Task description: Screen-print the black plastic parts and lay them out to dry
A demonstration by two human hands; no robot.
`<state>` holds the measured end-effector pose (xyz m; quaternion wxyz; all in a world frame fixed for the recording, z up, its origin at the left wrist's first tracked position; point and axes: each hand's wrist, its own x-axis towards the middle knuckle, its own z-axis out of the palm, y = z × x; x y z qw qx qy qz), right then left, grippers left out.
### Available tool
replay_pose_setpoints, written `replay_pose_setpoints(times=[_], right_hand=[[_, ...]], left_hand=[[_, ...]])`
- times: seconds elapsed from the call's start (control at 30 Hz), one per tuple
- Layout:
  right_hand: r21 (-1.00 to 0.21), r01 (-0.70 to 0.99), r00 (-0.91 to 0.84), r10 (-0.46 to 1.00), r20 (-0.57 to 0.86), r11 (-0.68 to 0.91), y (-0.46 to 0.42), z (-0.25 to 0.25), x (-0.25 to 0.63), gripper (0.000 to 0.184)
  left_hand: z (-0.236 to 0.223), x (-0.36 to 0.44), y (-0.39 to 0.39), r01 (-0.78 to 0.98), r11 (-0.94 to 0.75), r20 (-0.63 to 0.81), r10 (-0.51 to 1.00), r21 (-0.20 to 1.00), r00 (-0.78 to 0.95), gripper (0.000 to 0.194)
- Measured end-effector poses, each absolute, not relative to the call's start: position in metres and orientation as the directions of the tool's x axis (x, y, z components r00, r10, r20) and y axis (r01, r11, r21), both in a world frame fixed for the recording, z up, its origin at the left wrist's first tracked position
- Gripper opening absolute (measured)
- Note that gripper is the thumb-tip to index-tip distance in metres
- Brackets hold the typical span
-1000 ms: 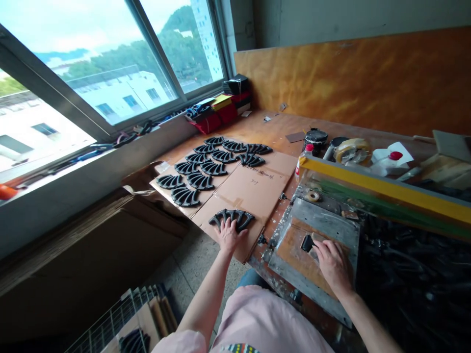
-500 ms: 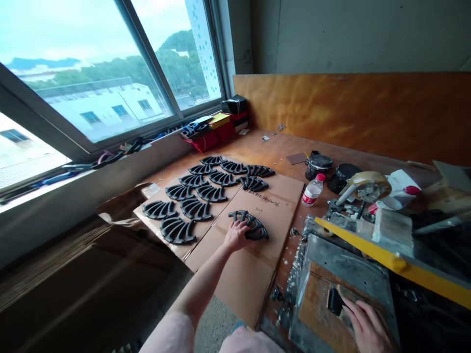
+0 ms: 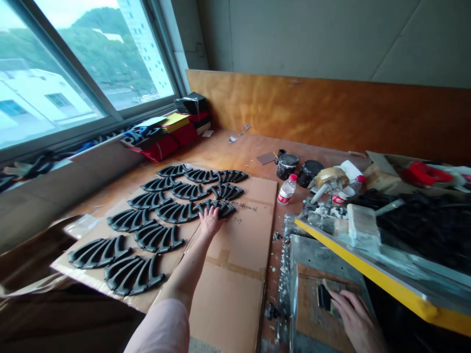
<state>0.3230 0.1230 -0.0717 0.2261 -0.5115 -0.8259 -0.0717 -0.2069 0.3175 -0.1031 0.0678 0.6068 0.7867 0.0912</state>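
Observation:
My left hand [image 3: 211, 220] reaches over the cardboard with fingers spread, gripping a black ribbed fan-shaped part [image 3: 227, 210] from above. The part rests at the right end of a row, next to another black fan-shaped part [image 3: 176, 211]. Several more such parts [image 3: 134, 274] lie in rows on the flattened cardboard [image 3: 228, 294]. Lower right, my right hand [image 3: 355, 314] is closed at the edge of a small black-faced block [image 3: 324, 297] on a wooden board [image 3: 312, 328]. My fingers partly cover the block.
A yellow-edged frame [image 3: 360, 269] slants over the metal plate [image 3: 316, 250] at right. Beyond it are a red-capped bottle [image 3: 287, 190], black jars [image 3: 287, 165], a tape roll [image 3: 333, 177] and a heap of black parts [image 3: 415, 225]. Red and black stacks [image 3: 162, 142] stand by the window.
My left hand has carried the black ribbed part away from me and leftward, to the end of a row. My right hand stays at the block. The view has turned right.

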Motion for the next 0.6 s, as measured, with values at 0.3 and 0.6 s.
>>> replay_pose_setpoints(times=[0.3,0.6], right_hand=[[-0.131,0.776,-0.602,0.786,0.141,0.617,0.126,-0.044,0.296,0.061],[-0.312,0.586,-0.702,0.661,0.265,0.748,0.102,-0.023,0.353,0.029]], left_hand=[[0.003,-0.05,0.274,0.463,-0.034,0.099,0.988,0.886,-0.118,0.053],[0.132,0.068,0.183,0.045,-0.222,0.226,0.969,0.974,-0.097,0.062]])
